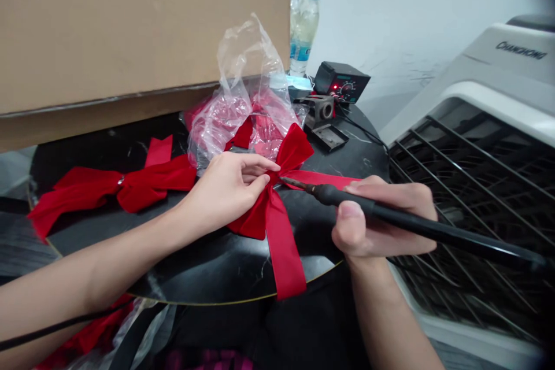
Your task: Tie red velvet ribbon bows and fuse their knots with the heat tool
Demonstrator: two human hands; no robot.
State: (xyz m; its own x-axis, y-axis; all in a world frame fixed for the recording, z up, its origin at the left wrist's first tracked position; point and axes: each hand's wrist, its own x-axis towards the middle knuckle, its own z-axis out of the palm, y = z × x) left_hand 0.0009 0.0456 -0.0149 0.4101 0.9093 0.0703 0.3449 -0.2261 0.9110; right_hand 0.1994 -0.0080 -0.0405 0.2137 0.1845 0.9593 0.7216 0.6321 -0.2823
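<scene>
Work area from the head camera, looking forward and down. A round black marble tabletop with a thin gold rim fills the centre. A large cardboard box covers the upper left, above the far left edge. Two plastic water bottles stand just behind the box's right end. At the far right edge sit a soldering station with a lit red lamp, an iron stand and a small metal tray. A white Changhong appliance with a black wire grille stands beyond the right edge.

A clear plastic bag with red contents lies at the far edge, and a second red velvet bow lies towards the left edge. The main red velvet bow lies near the front edge, its long tail reaching the rim.

The left hand is at the bow's centre, its fingers in a narrow pinch on the velvet. The right hand grips a soldering iron pen-style, fingers closed round the handle, the tip at the knot, just beside the left fingertips.
</scene>
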